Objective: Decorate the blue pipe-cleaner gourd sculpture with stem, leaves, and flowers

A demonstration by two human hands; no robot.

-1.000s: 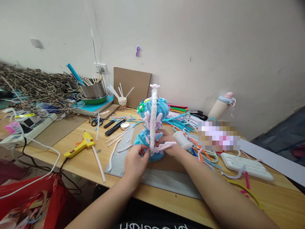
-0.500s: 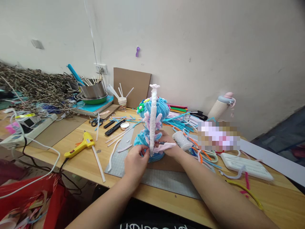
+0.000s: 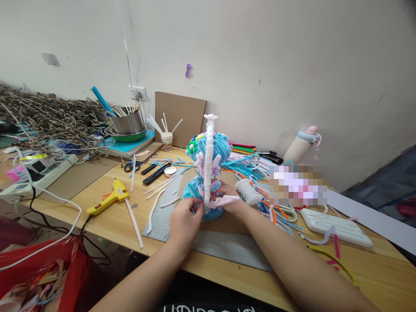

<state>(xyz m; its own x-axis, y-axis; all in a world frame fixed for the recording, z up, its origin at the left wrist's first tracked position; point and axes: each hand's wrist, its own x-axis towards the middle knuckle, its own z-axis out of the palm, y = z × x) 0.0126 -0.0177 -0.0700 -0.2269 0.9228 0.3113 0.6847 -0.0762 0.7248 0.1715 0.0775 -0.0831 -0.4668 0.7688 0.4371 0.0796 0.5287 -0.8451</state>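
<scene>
A blue fuzzy pipe-cleaner figure (image 3: 222,149) stands upright on a piece of brown cardboard (image 3: 235,225). Coloured flowers decorate its rounded top, and pink petals show lower down. In front of it rises a white wrapped stick (image 3: 209,162), capped by a pale pink flower (image 3: 211,117). My left hand (image 3: 186,217) is closed in a pinch at the figure's lower left, beside the foot of the stick. From the right, my right hand (image 3: 231,197) curls round the figure's lower part. Its fingertips are partly hidden behind the stick and a pink petal (image 3: 224,200).
A yellow glue gun (image 3: 112,197) lies left, near scissors (image 3: 131,166) and a black cutter (image 3: 156,174). Right are a spool (image 3: 248,192), loose pipe cleaners (image 3: 245,167), a white keyboard (image 3: 338,227) and a bottle (image 3: 300,145). A red bag (image 3: 73,277) hangs below the table's left edge.
Almost nothing differs. Both hands keep their places at the figure's lower part, and the view has shifted very slightly.
</scene>
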